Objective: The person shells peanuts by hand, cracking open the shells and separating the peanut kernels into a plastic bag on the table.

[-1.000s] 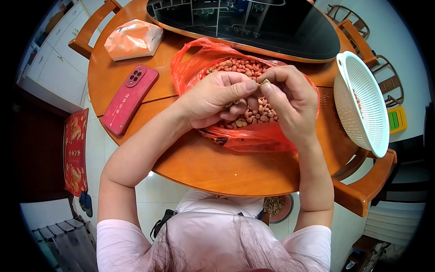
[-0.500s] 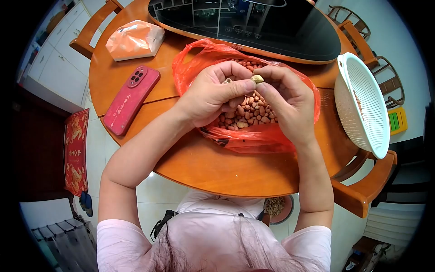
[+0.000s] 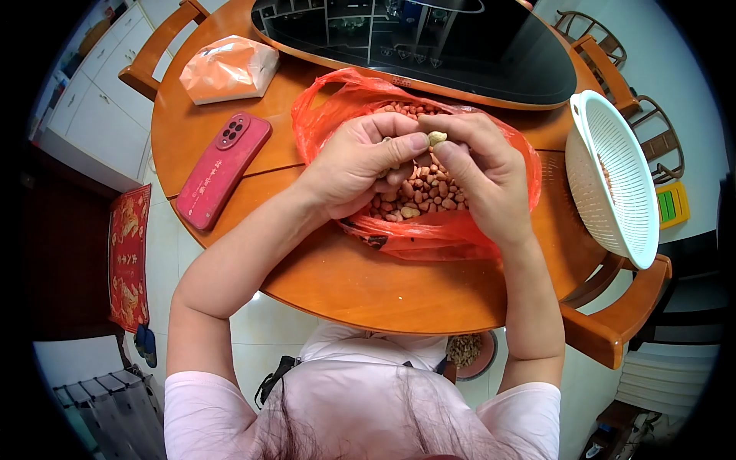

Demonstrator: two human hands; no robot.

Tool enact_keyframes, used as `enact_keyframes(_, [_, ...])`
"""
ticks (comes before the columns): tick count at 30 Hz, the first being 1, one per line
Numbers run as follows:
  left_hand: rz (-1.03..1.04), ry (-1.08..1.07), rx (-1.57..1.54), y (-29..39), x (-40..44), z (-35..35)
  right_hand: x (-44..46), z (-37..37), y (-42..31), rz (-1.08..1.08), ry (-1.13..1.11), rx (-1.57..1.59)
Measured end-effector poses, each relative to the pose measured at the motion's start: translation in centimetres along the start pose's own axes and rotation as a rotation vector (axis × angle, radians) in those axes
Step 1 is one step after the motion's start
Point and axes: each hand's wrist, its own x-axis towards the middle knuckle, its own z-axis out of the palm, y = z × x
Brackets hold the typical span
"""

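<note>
A small pale peanut in its shell (image 3: 437,138) is pinched between my two hands, above an open red plastic bag (image 3: 318,103). The thumb of my left hand (image 3: 356,157) presses its left end. Pale bits that look like shell show among that hand's curled fingers, mostly hidden. My right hand (image 3: 483,165) grips the peanut from the right with thumb and forefinger. Below, the bag holds many reddish-brown shelled peanuts (image 3: 429,188). One unshelled peanut (image 3: 409,211) lies among them near the front.
Left of the bag lie a red phone (image 3: 218,172) and an orange tissue pack (image 3: 230,70). A black glossy panel (image 3: 429,54) spans the table's back. At right a white colander (image 3: 613,180) leans tilted. A bowl of shells (image 3: 466,350) stands below the table edge.
The peanut has turned slightly between my fingertips, and my right forefinger has shifted a little to the left. The bag and the things around it stay put.
</note>
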Motion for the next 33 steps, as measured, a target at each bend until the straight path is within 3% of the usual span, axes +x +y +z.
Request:
enact_keyframes(8, [-0.067,-0.057,-0.047,-0.3,0.1,0.2,-0.1,-0.1,-0.5,-0.158,0.006,-0.271])
enact_keyframes(20, [-0.057,-0.099,-0.028,0.0,-0.1,0.1,0.1,-0.1,-0.4,-0.155,-0.038,-0.187])
enact_keyframes(33, [-0.134,-0.192,-0.074,0.2,-0.4,0.2,-0.2,-0.6,-1.7,-0.199,0.000,-0.304])
